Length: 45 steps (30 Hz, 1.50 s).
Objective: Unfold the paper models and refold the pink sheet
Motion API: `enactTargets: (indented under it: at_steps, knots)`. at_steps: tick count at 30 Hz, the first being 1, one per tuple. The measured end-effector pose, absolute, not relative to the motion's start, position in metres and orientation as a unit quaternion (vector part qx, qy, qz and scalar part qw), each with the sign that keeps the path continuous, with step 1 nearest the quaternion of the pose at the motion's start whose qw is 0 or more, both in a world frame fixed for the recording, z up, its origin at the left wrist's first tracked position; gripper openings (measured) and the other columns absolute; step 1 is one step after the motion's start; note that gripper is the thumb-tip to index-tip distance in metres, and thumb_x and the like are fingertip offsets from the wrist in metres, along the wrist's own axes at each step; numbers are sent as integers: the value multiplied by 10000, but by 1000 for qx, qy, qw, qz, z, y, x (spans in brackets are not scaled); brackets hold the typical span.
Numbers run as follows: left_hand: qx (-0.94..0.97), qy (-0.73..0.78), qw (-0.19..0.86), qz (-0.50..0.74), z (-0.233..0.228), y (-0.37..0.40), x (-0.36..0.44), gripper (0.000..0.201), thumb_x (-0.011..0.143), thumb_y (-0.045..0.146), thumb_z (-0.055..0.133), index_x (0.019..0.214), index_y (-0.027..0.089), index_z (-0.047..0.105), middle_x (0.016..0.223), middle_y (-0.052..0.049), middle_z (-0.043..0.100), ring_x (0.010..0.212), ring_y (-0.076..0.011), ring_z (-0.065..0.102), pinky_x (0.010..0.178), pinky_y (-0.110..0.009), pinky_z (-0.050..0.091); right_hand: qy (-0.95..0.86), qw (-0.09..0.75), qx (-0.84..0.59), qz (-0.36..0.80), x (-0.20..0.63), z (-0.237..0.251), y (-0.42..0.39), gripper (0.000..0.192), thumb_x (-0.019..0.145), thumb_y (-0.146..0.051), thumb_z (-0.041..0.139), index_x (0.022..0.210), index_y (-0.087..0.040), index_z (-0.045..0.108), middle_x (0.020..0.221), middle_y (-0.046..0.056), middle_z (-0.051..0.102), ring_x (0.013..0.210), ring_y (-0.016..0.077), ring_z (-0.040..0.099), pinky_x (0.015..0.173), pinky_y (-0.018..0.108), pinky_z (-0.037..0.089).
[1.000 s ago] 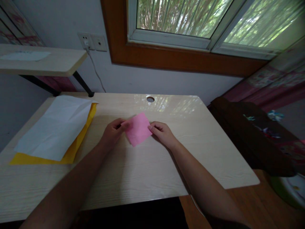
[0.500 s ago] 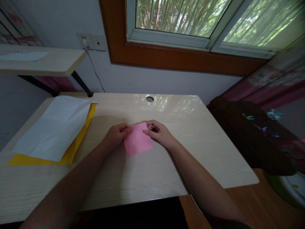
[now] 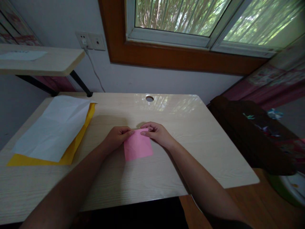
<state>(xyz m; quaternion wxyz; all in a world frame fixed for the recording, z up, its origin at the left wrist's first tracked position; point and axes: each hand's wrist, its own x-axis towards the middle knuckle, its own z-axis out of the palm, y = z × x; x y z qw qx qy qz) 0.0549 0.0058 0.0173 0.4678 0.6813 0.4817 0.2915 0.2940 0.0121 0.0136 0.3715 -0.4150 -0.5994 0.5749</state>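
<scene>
Both of my hands are on the pink paper [image 3: 138,147], which now lies flat on the desk [image 3: 190,143], squared up with its near edge facing me. A second ago I had it lifted off the wood and turned like a diamond, one corner pointing away from me; half a second ago it was already down but still skewed. My left hand [image 3: 116,137] has its fingers curled in, the tips pinching the paper's far left corner. My right hand [image 3: 156,133] is likewise curled, thumb and forefinger closed on the far edge just beside the left hand's tips, so the two hands nearly meet above the sheet. Earlier they were farther apart, one at each side corner. The paper sits near the middle of the desk, on my side of the round cable hole [image 3: 149,98]. Off to my left the white sheet [image 3: 54,127] rests on the yellow sheet [image 3: 71,152], well apart from the pink one, and neither has shifted. Behind the desk the window [image 3: 190,19] shows greenery.
</scene>
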Motion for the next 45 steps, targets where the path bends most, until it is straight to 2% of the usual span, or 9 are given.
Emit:
enactTargets:
  at_steps: [5, 12, 17, 24, 35, 38, 42, 45]
  knots:
    - [678, 478, 478, 289, 17, 5, 55, 405, 887, 518, 609, 785, 144, 727, 659, 19, 580, 641, -123, 473, 579, -231, 331, -612, 371, -412, 565, 294, 14, 12, 279, 785, -430, 790, 869, -174, 716, 821, 23, 684, 701, 130, 564, 650, 267, 432]
    - [681, 479, 477, 282, 20, 4, 56, 413, 889, 518, 603, 773, 141, 725, 653, 18, 570, 640, -123, 466, 586, -237, 320, -627, 371, -432, 531, 295, 12, 12, 309, 846, -489, 714, 839, -181, 714, 776, 14, 668, 685, 134, 549, 627, 257, 416]
    - [672, 480, 485, 287, 19, 4, 56, 418, 890, 533, 601, 793, 147, 729, 670, 18, 577, 652, -127, 475, 597, -240, 325, -630, 379, -434, 521, 297, 9, 13, 307, 874, -488, 682, 845, -184, 708, 745, -1, 646, 664, 129, 531, 615, 251, 402]
    - [666, 483, 482, 302, 18, 6, 56, 383, 876, 496, 611, 746, 147, 702, 653, 22, 549, 657, -130, 465, 599, -244, 319, -663, 384, -440, 468, 299, 7, 15, 289, 904, -468, 649, 855, -189, 707, 800, 15, 682, 725, 147, 575, 673, 269, 426]
    - [662, 497, 452, 333, 19, 8, 56, 365, 886, 465, 577, 686, 160, 599, 632, 38, 462, 641, -125, 420, 592, -247, 300, -673, 383, -451, 443, 300, 10, 16, 283, 918, -442, 620, 845, -180, 699, 783, 19, 696, 724, 148, 601, 686, 266, 451]
    - [667, 494, 455, 323, 20, 6, 56, 357, 888, 464, 573, 709, 159, 620, 639, 35, 487, 642, -128, 433, 593, -246, 308, -684, 380, -443, 437, 300, 11, 16, 256, 925, -418, 616, 864, -183, 698, 826, 27, 704, 748, 152, 606, 700, 273, 456]
    - [697, 470, 456, 291, 21, 4, 58, 368, 897, 462, 556, 714, 156, 645, 640, 23, 535, 641, -135, 462, 592, -248, 323, -721, 362, -410, 425, 299, 16, 14, 223, 927, -397, 632, 984, -203, 728, 947, 48, 729, 808, 164, 627, 722, 283, 468]
    - [720, 450, 449, 277, 19, 4, 60, 371, 912, 451, 543, 724, 153, 663, 653, 16, 570, 653, -139, 493, 606, -248, 342, -754, 343, -368, 422, 295, 19, 12, 222, 931, -395, 637, 987, -210, 746, 952, 52, 725, 820, 164, 632, 737, 284, 476]
